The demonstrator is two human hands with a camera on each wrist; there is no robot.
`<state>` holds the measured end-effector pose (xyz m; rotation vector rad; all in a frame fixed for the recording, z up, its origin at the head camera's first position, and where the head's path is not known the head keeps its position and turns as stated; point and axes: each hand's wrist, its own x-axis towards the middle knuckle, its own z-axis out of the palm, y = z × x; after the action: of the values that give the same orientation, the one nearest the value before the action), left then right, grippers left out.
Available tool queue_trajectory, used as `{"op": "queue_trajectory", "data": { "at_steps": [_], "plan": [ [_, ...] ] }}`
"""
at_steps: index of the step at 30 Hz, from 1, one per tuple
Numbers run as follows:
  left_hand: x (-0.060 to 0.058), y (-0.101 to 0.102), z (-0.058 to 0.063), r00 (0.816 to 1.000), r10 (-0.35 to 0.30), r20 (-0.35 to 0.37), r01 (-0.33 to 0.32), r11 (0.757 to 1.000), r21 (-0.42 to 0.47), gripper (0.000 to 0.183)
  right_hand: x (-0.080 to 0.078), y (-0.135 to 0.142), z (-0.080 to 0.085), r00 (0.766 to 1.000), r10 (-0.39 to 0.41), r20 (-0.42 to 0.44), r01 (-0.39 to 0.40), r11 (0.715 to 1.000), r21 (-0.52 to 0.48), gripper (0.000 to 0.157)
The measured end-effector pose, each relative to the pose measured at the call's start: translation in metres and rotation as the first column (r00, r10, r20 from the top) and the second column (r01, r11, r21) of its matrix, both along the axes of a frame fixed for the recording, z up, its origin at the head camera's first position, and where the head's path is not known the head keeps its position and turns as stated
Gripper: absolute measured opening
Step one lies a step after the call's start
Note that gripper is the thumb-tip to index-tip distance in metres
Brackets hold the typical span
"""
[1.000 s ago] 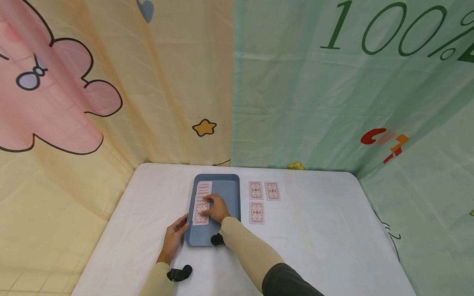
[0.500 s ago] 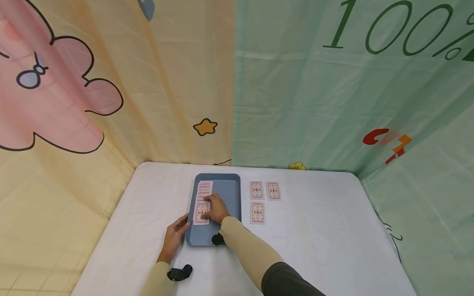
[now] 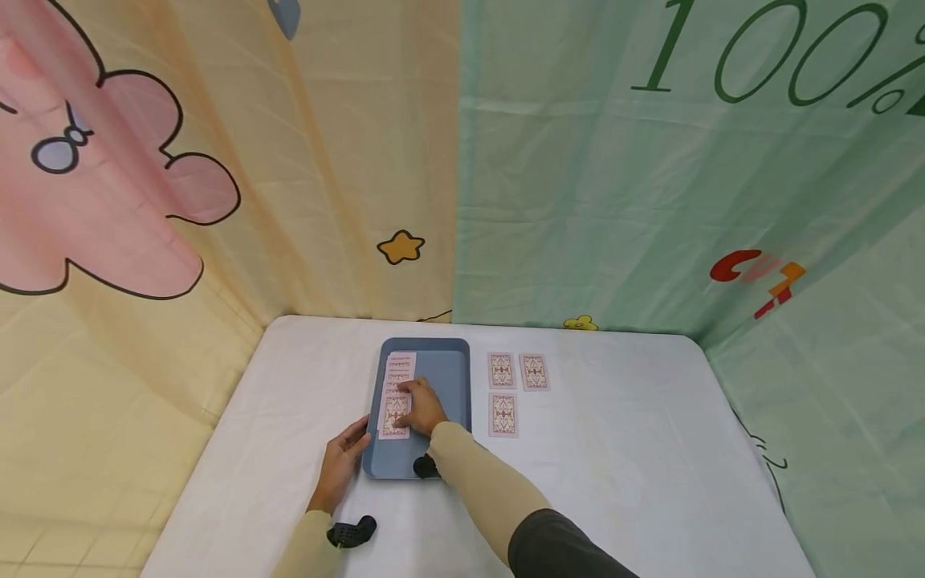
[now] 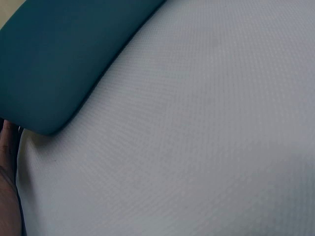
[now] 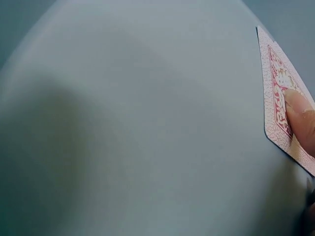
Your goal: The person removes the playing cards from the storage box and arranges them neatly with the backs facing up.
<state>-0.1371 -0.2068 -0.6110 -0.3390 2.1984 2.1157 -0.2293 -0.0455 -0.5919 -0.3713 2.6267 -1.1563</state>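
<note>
A blue tray [image 3: 441,369] lies on the table with a column of overlapping playing cards [image 3: 395,417], patterned backs up, along its left side. My right hand [image 3: 426,405] reaches in from the right, thumb and forefinger spread apart over the cards. Its thumb [image 5: 301,120] presses flat on the back of the nearest card [image 5: 275,113] in the right wrist view. My left hand [image 3: 340,464] rests at the tray's left edge, fingers extended along the rim. In the left wrist view, part of that hand [image 4: 7,196] shows beside the tray corner [image 4: 49,118].
To the right of the tray, three playing cards lie face down on the white cloth: two at the back, one [image 3: 501,370] beside another [image 3: 534,372], and one [image 3: 503,415] in front. Patterned curtains [image 3: 578,201] stand behind the table [image 3: 636,457].
</note>
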Motion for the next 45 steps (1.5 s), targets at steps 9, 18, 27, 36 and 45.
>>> {"op": "queue_trajectory", "data": {
  "at_steps": [9, 18, 27, 36, 45],
  "plan": [
    [0.0, -0.001, -0.001, 1.0, -0.016, 0.0, 0.016, 1.0, -0.007, 0.044, 0.004, 0.003, 0.004, 1.0, -0.008, 0.019, 0.008, 0.999, -0.035, 0.066],
    [0.001, 0.0, 0.001, 1.0, -0.025, -0.005, 0.025, 1.0, -0.011, 0.044, 0.002, 0.005, 0.004, 1.0, -0.005, 0.012, 0.006, 1.0, -0.02, 0.051],
    [0.002, 0.0, 0.002, 1.0, -0.028, 0.003, 0.028, 1.0, -0.001, 0.045, -0.002, 0.014, 0.005, 0.999, 0.036, -0.02, -0.039, 0.992, -0.12, 0.029],
    [0.001, 0.0, 0.004, 1.0, -0.018, 0.008, 0.018, 1.0, -0.001, 0.045, -0.003, 0.03, 0.009, 0.998, 0.025, -0.049, -0.035, 0.977, -0.211, 0.017],
    [0.002, 0.0, 0.004, 0.999, -0.029, 0.018, 0.03, 0.999, -0.011, 0.045, 0.003, 0.047, 0.021, 0.999, 0.03, -0.032, -0.038, 0.967, -0.253, 0.019]
  ]
}}
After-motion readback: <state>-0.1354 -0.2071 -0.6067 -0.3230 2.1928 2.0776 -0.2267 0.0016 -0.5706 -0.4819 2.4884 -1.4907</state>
